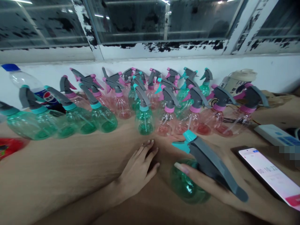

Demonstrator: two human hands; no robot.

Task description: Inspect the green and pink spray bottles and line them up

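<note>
My right hand is wrapped round a green spray bottle with a grey and turquoise trigger head, at the lower right. The thumb lies across its front; the other fingers are mostly hidden behind it. My left hand rests on the table with its fingers stretched out and nothing in them. Just beyond its fingertips stands another green spray bottle. To the right of that one is a row of pink spray bottles, and to the left several green spray bottles stand in line.
More spray bottles fill the back by the white wall. A Pepsi bottle leans at the left, near a red packet. At the right lie a phone showing a timer and a white box. A pale container stands behind.
</note>
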